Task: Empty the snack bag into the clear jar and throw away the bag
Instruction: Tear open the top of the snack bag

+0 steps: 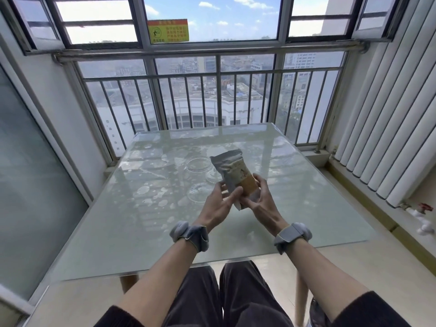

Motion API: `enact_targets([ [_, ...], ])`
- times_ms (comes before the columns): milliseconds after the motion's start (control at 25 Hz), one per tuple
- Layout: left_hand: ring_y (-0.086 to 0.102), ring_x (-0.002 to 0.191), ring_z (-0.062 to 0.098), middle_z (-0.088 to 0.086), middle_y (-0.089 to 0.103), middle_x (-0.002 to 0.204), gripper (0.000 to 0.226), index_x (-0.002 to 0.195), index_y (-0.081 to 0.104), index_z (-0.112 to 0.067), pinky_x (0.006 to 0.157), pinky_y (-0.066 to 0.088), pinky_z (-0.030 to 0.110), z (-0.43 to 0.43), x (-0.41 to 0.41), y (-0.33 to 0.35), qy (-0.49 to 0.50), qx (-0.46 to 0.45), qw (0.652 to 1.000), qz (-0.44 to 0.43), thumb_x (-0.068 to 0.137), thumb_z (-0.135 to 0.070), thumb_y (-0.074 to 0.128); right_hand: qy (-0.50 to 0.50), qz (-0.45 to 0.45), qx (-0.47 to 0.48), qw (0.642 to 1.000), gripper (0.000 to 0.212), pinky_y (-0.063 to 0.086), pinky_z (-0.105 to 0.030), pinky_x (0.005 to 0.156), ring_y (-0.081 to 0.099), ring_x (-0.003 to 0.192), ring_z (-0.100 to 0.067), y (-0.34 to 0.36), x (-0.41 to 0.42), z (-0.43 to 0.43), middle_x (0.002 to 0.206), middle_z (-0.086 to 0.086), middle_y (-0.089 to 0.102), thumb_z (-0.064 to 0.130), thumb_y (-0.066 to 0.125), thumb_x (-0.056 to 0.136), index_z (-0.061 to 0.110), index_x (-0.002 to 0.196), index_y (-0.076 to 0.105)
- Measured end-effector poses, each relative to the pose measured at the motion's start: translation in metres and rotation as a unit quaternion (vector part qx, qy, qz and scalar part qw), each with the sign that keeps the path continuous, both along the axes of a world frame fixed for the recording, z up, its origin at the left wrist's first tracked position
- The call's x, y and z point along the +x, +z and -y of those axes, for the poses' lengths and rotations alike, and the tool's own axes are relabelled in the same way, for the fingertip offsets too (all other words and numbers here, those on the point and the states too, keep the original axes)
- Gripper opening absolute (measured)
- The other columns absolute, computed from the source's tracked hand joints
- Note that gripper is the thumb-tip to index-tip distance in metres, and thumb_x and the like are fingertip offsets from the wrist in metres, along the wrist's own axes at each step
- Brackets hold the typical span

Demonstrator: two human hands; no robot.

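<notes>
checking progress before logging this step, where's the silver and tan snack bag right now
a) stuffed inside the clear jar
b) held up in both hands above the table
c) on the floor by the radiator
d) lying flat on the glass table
b: the silver and tan snack bag is lifted off the glass table, gripped at its lower end by the left hand and the right hand, in front of the clear plastic jar.

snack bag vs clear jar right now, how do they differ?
1. The snack bag is opaque, silver and tan; the clear jar is see-through.
2. The bag is held in the air between the left hand and right hand; the jar stands on the glass table, untouched.
3. The bag is flat and tilted; the jar is round with its mouth open upward.
Both sit near the table's middle.
</notes>
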State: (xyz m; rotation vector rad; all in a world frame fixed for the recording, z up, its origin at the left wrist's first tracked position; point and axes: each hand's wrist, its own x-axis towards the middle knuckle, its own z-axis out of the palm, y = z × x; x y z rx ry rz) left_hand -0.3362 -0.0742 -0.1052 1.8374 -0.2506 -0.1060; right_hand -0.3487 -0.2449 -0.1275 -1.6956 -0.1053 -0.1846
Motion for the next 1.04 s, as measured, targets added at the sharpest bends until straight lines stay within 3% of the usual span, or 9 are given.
enact_targets([
  [120,0.069,0.110,0.018,0.003,0.070,0.123,0.047,0.128,0.051,-0.016,0.095,0.058,0.038,-0.001,0.002,0.005,0.036,-0.018,0.999,0.027,0.093,-0.036,0.075,0.048,0.014,-0.060,0.997,0.087,0.054,-0.030,0.101,0.057,0.126,-0.021,-0.001,-0.003,-0.001,0.138,-0.011,0.052,0.026,0.086,0.079,0.023,0.148,0.032],
  [240,0.069,0.110,0.018,0.001,0.071,0.119,0.052,0.131,0.049,-0.014,0.094,0.059,0.040,-0.011,0.005,0.002,-0.004,0.003,0.999,0.049,0.088,-0.020,0.079,0.051,0.018,-0.107,0.993,0.091,0.049,-0.029,0.104,0.056,0.124,-0.018,0.015,0.002,0.006,0.132,-0.004,0.056,0.042,0.088,0.073,0.023,0.146,0.038],
  [320,0.067,0.116,0.018,0.003,0.071,0.121,0.051,0.134,0.051,-0.012,0.099,0.057,0.041,-0.019,0.008,-0.001,-0.031,0.026,0.998,0.052,0.089,-0.004,0.073,0.043,0.020,-0.110,0.993,0.093,0.047,-0.038,0.108,0.056,0.122,-0.016,0.034,0.009,0.014,0.132,-0.005,0.055,0.047,0.083,0.075,0.020,0.149,0.034],
  [440,0.065,0.118,0.016,0.002,0.071,0.122,0.050,0.134,0.054,-0.010,0.099,0.056,0.033,-0.029,0.013,0.001,-0.062,0.034,0.997,0.040,0.089,0.010,0.063,0.042,0.053,-0.148,0.987,0.091,0.048,-0.029,0.102,0.055,0.120,-0.015,0.067,0.021,0.020,0.135,-0.005,0.050,0.045,0.081,0.079,0.020,0.152,0.032],
  [560,0.066,0.111,0.010,-0.004,0.071,0.116,0.043,0.127,0.060,-0.015,0.090,0.056,0.019,-0.036,0.017,0.007,-0.095,0.059,0.993,0.044,0.092,0.010,0.063,0.063,0.112,-0.243,0.961,0.068,0.048,-0.028,0.100,0.054,0.123,-0.016,0.094,0.032,0.017,0.136,-0.004,0.054,0.045,0.079,0.080,0.023,0.139,0.053],
  [680,0.064,0.109,0.002,-0.005,0.070,0.115,0.041,0.120,0.061,-0.019,0.089,0.056,0.020,-0.042,0.019,0.015,-0.118,0.060,0.990,0.040,0.092,0.012,0.064,0.115,0.150,-0.339,0.922,0.036,0.049,-0.027,0.090,0.057,0.111,-0.016,0.111,0.038,0.010,0.118,0.000,0.065,0.037,0.078,0.085,0.020,0.116,0.073],
  [800,0.066,0.110,0.017,0.008,0.072,0.115,0.031,0.114,0.067,-0.010,0.090,0.057,0.021,-0.047,0.020,0.022,-0.119,0.056,0.990,0.046,0.090,0.010,0.069,0.145,0.182,-0.393,0.890,0.008,0.049,-0.023,0.071,0.062,0.085,-0.011,0.122,0.040,0.002,0.090,0.009,0.066,0.016,0.077,0.087,0.017,0.095,0.079],
  [880,0.069,0.109,0.024,0.015,0.074,0.114,0.026,0.112,0.070,-0.004,0.092,0.057,0.024,-0.049,0.019,0.029,-0.104,0.049,0.990,0.077,0.088,0.005,0.075,0.140,0.192,-0.425,0.874,0.008,0.052,-0.026,0.067,0.062,0.077,-0.008,0.130,0.040,0.000,0.084,0.012,0.064,0.010,0.076,0.087,0.016,0.090,0.079],
  [1040,0.074,0.101,0.014,0.000,0.077,0.111,0.036,0.123,0.071,-0.010,0.086,0.061,0.026,-0.049,0.017,0.053,-0.011,0.076,0.985,0.157,0.090,-0.021,0.080,0.089,0.180,-0.448,0.871,0.005,0.050,-0.019,0.062,0.065,0.072,-0.007,0.144,0.042,0.006,0.078,0.007,0.071,0.014,0.075,0.084,0.016,0.085,0.079],
])
